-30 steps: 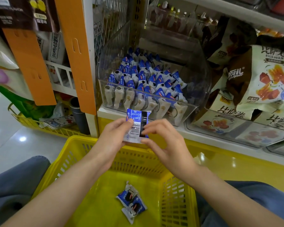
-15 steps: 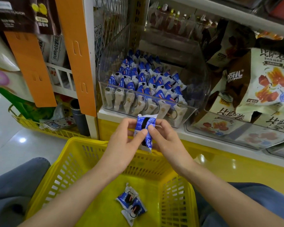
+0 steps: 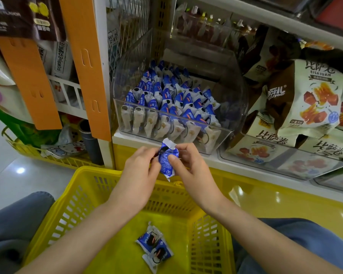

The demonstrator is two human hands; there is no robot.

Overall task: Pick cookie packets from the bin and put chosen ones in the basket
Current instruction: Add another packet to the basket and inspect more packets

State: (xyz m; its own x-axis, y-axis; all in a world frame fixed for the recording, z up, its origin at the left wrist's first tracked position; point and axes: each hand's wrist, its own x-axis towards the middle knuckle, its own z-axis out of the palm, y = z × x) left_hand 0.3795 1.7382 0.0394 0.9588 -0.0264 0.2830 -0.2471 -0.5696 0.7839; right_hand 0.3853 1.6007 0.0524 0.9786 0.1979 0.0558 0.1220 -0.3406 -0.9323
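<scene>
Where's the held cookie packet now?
Head view, centre: the cookie packet is pinched between left hand and right hand, above the yellow basket at its far rim, just in front of the clear bin.

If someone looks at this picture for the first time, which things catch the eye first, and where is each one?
In the centre, the left grip and the right grip pinch a blue packet between them. Below them is a bright yellow basket, with two packets lying on its floor. Behind, on the shelf, a clear bin holds rows of packets in blue and white.
</scene>
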